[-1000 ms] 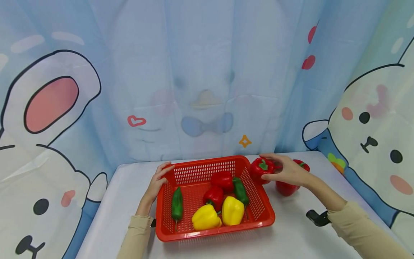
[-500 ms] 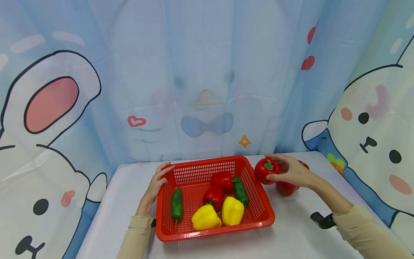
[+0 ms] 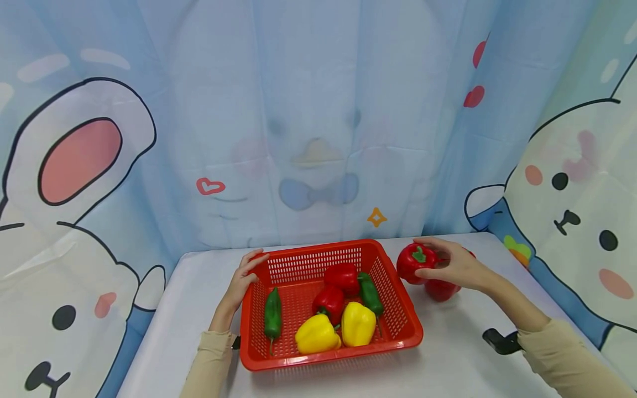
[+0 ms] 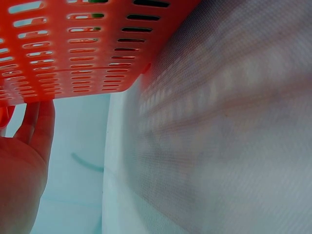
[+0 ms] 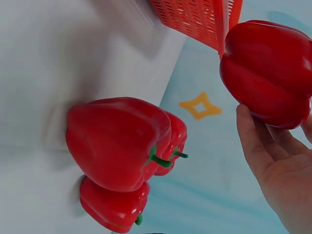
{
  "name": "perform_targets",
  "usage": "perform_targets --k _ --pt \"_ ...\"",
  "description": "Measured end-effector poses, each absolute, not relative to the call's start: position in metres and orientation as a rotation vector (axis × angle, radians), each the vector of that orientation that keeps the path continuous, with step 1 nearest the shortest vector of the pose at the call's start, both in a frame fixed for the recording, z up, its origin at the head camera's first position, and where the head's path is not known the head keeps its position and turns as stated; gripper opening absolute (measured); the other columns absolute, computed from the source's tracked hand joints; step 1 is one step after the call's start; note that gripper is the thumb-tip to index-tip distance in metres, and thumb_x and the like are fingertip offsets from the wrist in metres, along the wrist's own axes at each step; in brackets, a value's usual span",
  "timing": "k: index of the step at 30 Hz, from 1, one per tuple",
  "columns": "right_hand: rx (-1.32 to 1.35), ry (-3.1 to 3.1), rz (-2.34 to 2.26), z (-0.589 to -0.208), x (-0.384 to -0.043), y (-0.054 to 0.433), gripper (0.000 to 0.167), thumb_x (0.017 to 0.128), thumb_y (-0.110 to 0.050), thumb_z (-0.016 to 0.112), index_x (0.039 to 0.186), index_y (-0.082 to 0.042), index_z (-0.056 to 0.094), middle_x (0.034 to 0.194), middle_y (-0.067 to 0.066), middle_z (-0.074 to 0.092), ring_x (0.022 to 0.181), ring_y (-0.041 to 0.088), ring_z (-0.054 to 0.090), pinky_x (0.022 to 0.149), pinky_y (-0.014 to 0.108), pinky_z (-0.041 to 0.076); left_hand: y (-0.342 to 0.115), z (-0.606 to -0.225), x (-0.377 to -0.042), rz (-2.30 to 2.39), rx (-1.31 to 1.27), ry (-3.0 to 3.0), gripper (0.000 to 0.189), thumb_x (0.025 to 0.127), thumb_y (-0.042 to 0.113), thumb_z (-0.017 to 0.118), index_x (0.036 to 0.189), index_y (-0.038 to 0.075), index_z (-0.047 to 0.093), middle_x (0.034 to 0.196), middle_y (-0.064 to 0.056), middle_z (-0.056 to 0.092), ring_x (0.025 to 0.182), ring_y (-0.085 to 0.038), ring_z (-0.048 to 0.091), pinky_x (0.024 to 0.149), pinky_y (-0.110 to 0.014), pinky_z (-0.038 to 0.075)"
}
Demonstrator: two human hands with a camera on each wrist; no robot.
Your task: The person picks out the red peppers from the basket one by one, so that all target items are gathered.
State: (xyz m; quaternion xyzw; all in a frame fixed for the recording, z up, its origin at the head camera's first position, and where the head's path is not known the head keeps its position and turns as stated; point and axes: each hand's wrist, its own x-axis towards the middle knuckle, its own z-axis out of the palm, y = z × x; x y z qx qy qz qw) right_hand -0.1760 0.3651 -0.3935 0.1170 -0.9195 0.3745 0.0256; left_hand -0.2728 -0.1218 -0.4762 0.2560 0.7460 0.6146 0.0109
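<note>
My right hand (image 3: 455,265) grips a red bell pepper (image 3: 412,262) just outside the basket's right rim. In the right wrist view this bell pepper (image 5: 268,70) is off the table, its underside resting against the fingers. My left hand (image 3: 243,282) holds the red plastic basket (image 3: 303,365) at its back left corner, fingers over the rim. Inside the basket are two red bell peppers (image 3: 342,278), two yellow bell peppers (image 3: 359,325) and two green chili peppers (image 3: 272,315). The left wrist view shows the slotted basket wall (image 4: 73,58) above the left hand (image 4: 24,165).
Under the right hand more red bell peppers (image 3: 440,290) stand on the white table (image 3: 448,354); three show in the right wrist view, the biggest bell pepper (image 5: 117,141) in front. A printed curtain (image 3: 308,110) hangs behind the table's back edge.
The right hand has drawn a little to the right with the red bell pepper, from over the basket's right rim to just outside it. The left hand and basket have stayed put.
</note>
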Motion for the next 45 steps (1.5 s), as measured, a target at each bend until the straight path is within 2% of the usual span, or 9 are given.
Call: perform_targets --k 7,13,21,35,45 --pt "0.375 -2.828 1.194 -0.395 -0.173 0.374 0.075 0.081 -0.027 0.079 0.144 -0.005 0.046 0.131 0.025 0.054 0.114 0.046 0.053 0.073 0.046 0.057 -0.122 -0.476 -0.273 1.932 0.783 2.318 0.055 0.083 -0.018 0.040 0.137 -0.014 0.049 0.154 -0.027 0.025 0.140 -0.040 0.023 0.095 -0.033 0.035" --pt "0.372 -2.823 1.195 -0.394 -0.170 0.379 0.075 0.081 -0.024 0.080 0.145 -0.005 0.045 0.130 0.024 0.055 0.114 0.043 0.053 0.072 0.041 0.057 -0.122 -0.475 -0.273 1.931 0.778 2.315 0.055 0.083 -0.018 0.040 0.137 -0.014 0.049 0.154 -0.027 0.025 0.140 -0.039 0.023 0.096 -0.036 0.035" --pt "0.354 -2.819 1.164 -0.395 -0.166 0.386 0.078 0.081 -0.023 0.079 0.146 -0.002 0.043 0.131 0.027 0.053 0.114 0.044 0.051 0.069 0.039 0.057 -0.122 -0.476 -0.272 1.925 0.790 2.330 0.054 0.083 -0.018 0.040 0.136 -0.015 0.049 0.153 -0.029 0.026 0.140 -0.041 0.022 0.094 -0.033 0.035" --pt "0.262 -2.832 1.143 -0.396 -0.157 0.400 0.079 0.084 -0.024 0.077 0.147 0.003 0.037 0.135 0.031 0.048 0.117 0.049 0.048 0.072 0.041 0.057 -0.122 -0.475 -0.273 1.929 0.794 2.324 0.054 0.083 -0.019 0.040 0.137 -0.014 0.049 0.154 -0.029 0.025 0.139 -0.041 0.023 0.094 -0.035 0.036" --pt "0.250 -2.804 1.098 -0.400 -0.151 0.417 0.075 0.084 -0.020 0.077 0.146 0.003 0.041 0.133 0.029 0.050 0.111 0.044 0.053 0.069 0.026 0.054 -0.122 -0.478 -0.275 1.943 0.786 2.306 0.054 0.084 -0.019 0.039 0.136 -0.015 0.049 0.153 -0.029 0.025 0.138 -0.039 0.024 0.096 -0.033 0.035"
